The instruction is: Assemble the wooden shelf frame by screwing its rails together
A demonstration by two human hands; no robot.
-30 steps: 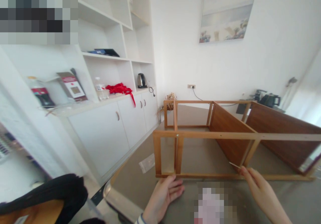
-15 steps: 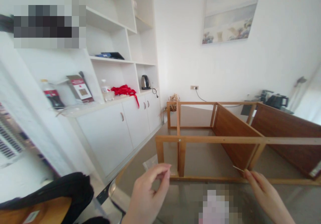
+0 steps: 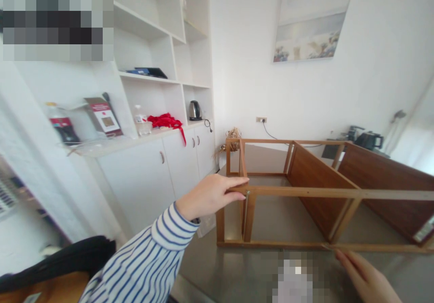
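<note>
One wooden frame, resting on desk; left hand, grip pinching its near upper rail toward one end, seemingly to steady it; right hand beside lower rail, perhaps for reach, grip state unclear.

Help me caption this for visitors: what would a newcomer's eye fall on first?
Most likely the large wooden shelf frame, resting on the table at lower right. Next comes the left hand in its blue-and-white striped sleeve, fingers at the left end of the frame's upper near rail. Beyond, bright red ribbon-like cloth stands out on the white cabinet.
</note>
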